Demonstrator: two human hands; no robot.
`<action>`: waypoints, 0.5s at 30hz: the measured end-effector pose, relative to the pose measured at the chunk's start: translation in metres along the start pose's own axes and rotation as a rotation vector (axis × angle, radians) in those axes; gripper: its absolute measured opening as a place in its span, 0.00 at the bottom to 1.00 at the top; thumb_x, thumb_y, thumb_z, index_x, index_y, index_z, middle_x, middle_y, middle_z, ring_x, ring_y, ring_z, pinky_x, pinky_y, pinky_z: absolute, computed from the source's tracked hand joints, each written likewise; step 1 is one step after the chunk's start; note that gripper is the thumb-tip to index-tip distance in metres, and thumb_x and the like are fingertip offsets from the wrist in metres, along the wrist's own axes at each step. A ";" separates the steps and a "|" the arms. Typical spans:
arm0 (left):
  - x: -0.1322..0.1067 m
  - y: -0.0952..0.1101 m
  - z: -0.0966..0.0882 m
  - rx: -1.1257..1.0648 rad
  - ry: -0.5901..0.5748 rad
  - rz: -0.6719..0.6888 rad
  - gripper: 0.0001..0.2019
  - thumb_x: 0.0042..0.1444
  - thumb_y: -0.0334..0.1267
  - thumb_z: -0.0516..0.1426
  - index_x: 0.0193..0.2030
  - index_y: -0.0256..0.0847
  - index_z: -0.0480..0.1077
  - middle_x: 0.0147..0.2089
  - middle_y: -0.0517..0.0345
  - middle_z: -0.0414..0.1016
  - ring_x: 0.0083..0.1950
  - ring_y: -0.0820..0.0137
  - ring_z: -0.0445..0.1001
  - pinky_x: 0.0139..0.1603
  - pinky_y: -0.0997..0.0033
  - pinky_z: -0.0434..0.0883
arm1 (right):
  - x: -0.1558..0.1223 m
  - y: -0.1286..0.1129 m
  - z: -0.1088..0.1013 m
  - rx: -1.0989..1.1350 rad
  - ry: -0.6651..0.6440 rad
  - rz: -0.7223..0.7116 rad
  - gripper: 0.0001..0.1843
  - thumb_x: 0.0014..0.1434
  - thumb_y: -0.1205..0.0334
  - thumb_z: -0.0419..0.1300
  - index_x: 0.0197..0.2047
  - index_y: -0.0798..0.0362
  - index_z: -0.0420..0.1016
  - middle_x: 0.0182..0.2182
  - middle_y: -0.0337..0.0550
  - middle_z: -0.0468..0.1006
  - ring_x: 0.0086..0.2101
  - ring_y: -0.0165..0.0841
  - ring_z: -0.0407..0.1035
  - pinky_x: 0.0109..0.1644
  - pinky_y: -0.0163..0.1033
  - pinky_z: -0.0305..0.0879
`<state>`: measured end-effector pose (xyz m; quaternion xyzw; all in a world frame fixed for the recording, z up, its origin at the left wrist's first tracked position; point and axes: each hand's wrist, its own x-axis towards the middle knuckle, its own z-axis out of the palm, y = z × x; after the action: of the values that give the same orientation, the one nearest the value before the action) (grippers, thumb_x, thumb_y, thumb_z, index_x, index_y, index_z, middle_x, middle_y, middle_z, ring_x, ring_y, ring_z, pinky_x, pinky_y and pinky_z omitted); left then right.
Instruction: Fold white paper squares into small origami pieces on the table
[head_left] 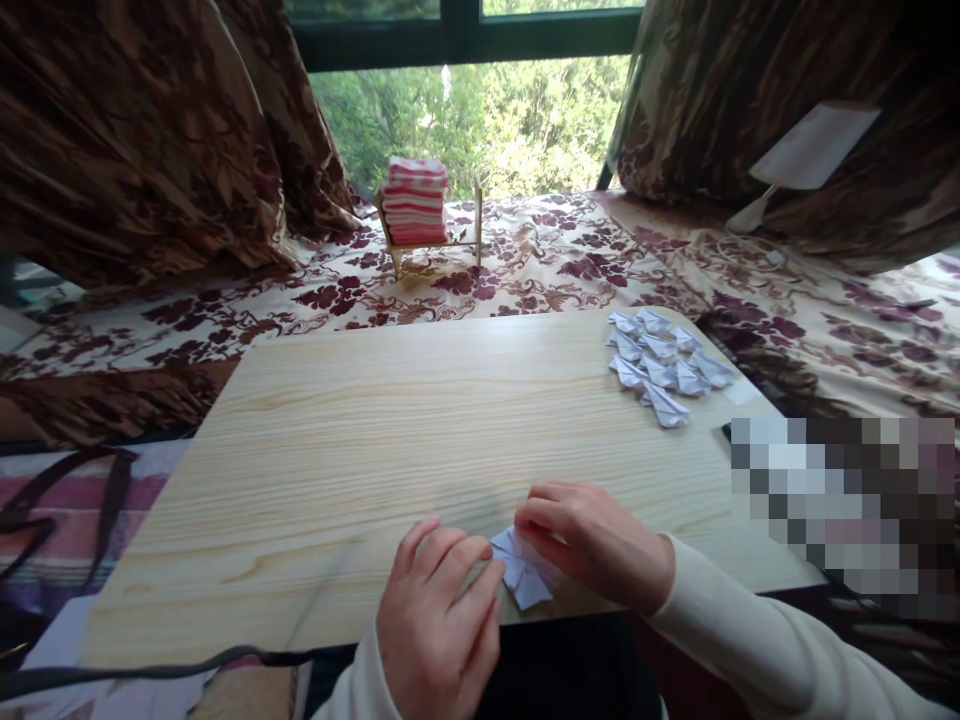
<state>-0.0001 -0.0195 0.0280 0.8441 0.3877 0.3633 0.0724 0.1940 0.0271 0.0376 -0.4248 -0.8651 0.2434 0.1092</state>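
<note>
A small piece of folded white paper lies near the table's front edge, its creases and pointed flaps facing up. My right hand is closed over its upper right part, with the fingers curled down and covering that side. From the left, my left hand reaches in with bent fingers, its fingertips pressed at the paper's left edge. Several folded white paper pieces are grouped at the table's far right corner.
The pale wooden table stands before a ledge with floral cloth. On the ledge are a small rack of folded red-and-white cloths and a lamp. A blurred-out dark-edged object lies at the right edge. A dark strap crosses the front left.
</note>
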 end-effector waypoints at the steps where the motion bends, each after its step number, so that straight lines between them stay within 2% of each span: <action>1: -0.001 0.006 0.003 -0.008 0.060 -0.035 0.10 0.56 0.30 0.50 0.39 0.38 0.73 0.38 0.55 0.75 0.42 0.67 0.69 0.54 0.57 0.60 | -0.001 0.001 0.003 0.008 0.012 0.010 0.08 0.59 0.68 0.53 0.30 0.53 0.71 0.27 0.39 0.72 0.30 0.29 0.65 0.33 0.33 0.57; 5: -0.004 0.015 0.015 0.074 -0.037 -0.066 0.10 0.58 0.34 0.51 0.41 0.37 0.72 0.42 0.54 0.75 0.43 0.65 0.68 0.53 0.57 0.60 | -0.007 0.003 0.010 0.040 0.056 0.041 0.05 0.57 0.70 0.54 0.32 0.53 0.70 0.27 0.38 0.71 0.29 0.28 0.65 0.33 0.33 0.56; 15: -0.004 -0.009 0.024 0.075 -0.071 0.041 0.10 0.60 0.32 0.50 0.43 0.40 0.72 0.44 0.56 0.75 0.46 0.66 0.68 0.56 0.56 0.56 | -0.021 0.005 0.007 0.090 0.064 0.061 0.04 0.57 0.71 0.55 0.33 0.53 0.69 0.27 0.38 0.71 0.29 0.29 0.63 0.34 0.33 0.56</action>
<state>0.0085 -0.0127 0.0046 0.8664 0.3807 0.3198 0.0468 0.2077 0.0107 0.0298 -0.4530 -0.8360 0.2718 0.1484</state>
